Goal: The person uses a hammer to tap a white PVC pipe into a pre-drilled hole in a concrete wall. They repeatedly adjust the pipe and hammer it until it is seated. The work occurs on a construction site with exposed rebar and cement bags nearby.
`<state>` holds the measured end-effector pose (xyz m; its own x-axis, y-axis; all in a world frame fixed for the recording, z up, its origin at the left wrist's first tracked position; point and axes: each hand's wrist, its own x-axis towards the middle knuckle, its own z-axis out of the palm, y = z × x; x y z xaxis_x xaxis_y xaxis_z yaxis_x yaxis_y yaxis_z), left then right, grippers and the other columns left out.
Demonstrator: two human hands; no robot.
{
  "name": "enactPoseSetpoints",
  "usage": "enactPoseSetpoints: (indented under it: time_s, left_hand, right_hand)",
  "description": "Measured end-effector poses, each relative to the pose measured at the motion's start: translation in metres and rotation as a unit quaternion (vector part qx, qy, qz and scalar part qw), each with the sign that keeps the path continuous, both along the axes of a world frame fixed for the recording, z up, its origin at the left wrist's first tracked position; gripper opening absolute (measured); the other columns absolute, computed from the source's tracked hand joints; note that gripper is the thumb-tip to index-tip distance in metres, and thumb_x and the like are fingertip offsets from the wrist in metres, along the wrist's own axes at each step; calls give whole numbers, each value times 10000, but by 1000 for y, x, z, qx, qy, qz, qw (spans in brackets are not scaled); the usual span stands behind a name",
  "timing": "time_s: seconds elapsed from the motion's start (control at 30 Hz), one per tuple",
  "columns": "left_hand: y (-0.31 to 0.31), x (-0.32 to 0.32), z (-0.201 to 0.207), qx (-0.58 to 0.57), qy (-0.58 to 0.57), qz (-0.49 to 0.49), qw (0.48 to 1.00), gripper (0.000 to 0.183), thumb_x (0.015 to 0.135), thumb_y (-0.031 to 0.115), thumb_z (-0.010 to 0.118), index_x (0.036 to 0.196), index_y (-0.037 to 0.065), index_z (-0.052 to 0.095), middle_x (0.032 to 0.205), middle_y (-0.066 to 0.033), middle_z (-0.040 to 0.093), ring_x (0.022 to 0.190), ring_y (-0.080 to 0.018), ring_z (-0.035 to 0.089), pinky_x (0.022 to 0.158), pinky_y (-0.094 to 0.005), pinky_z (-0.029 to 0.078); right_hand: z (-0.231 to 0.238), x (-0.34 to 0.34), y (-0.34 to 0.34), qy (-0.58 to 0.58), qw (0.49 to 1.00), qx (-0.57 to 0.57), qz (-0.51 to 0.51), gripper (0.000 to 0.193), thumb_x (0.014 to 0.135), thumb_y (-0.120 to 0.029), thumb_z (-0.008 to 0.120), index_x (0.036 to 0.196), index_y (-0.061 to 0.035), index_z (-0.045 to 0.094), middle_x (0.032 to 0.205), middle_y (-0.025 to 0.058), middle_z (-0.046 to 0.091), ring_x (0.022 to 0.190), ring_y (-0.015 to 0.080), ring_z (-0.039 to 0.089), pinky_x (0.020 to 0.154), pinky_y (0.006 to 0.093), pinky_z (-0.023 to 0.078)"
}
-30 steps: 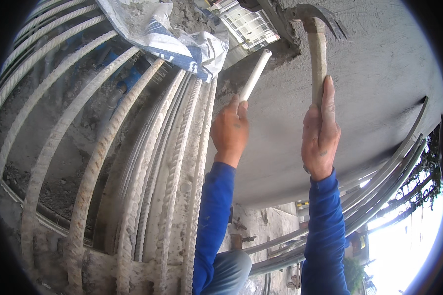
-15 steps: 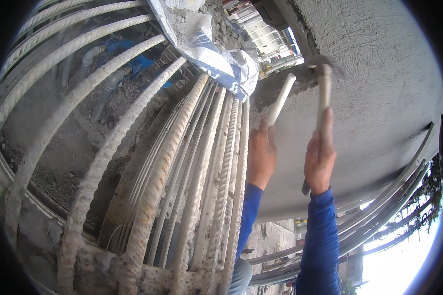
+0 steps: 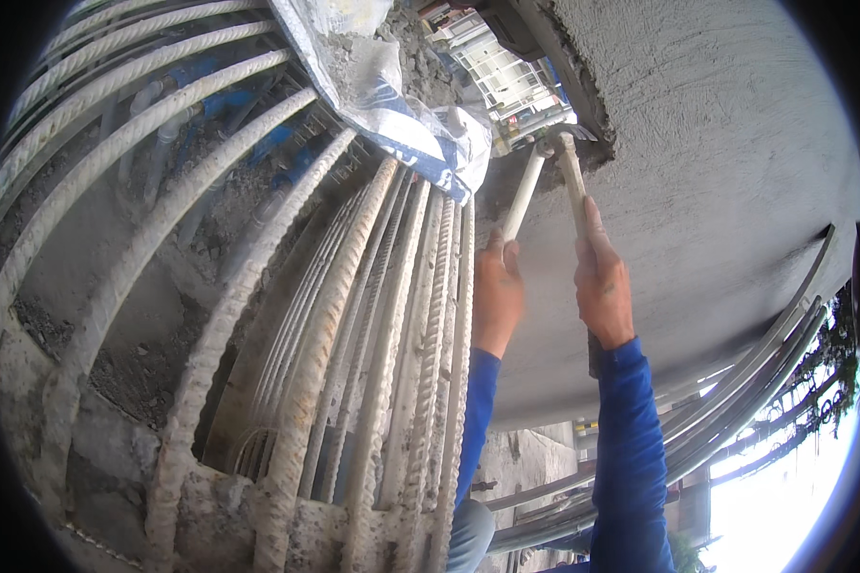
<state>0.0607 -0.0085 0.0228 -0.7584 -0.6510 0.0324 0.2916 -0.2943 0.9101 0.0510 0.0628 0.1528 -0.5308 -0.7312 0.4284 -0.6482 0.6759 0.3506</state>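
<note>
The left hand (image 3: 500, 296), right of the frame's centre, is closed around the lower part of a pale rod (image 3: 524, 196), fingers curled in; the rod tilts up and to the right, its upper end near the top centre. The right hand (image 3: 604, 286), just to the right of it, is wrapped around the handle of a hammer (image 3: 571, 177), one digit laid along the handle. The hammer's head is at the rod's upper end; whether the two touch, I cannot tell. A dark bit of handle shows below the right hand.

Both sleeves (image 3: 629, 449) are blue, coming in from the lower edge. A grey wall (image 3: 717, 191) fills the upper right, its rough edge beside the hammer's head. Ribbed bars (image 3: 225, 306) fan across the left half. At the top centre, a white and blue bag (image 3: 420, 143) with grey rubble on it lies against the bars' upper ends. Long grey pipes (image 3: 736, 401) curve through the lower right
</note>
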Motion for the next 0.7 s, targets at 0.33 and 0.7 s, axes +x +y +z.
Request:
enactPoseSetpoints:
  time_s: [0.33, 0.7]
  left_hand:
    - [-7, -3, -4, -2, 1, 27, 1000, 381, 1009, 265, 548, 1293, 27, 637, 980, -208, 726, 899, -363, 714, 748, -436, 559]
    - [9, -23, -17, -29, 17, 76, 997, 414, 999, 289, 566, 1299, 10, 632, 969, -264, 708, 883, -391, 709, 746, -435, 557]
  right_hand:
    - [5, 9, -10, 29, 999, -15, 3, 561, 1037, -58, 459, 1575, -113, 311, 663, 67, 540, 581, 104, 538, 562, 328, 490]
    - [-6, 9, 0, 58, 998, -34, 20, 561, 1050, -96, 455, 1584, -139, 286, 843, 183, 694, 643, 211, 648, 590, 360, 508]
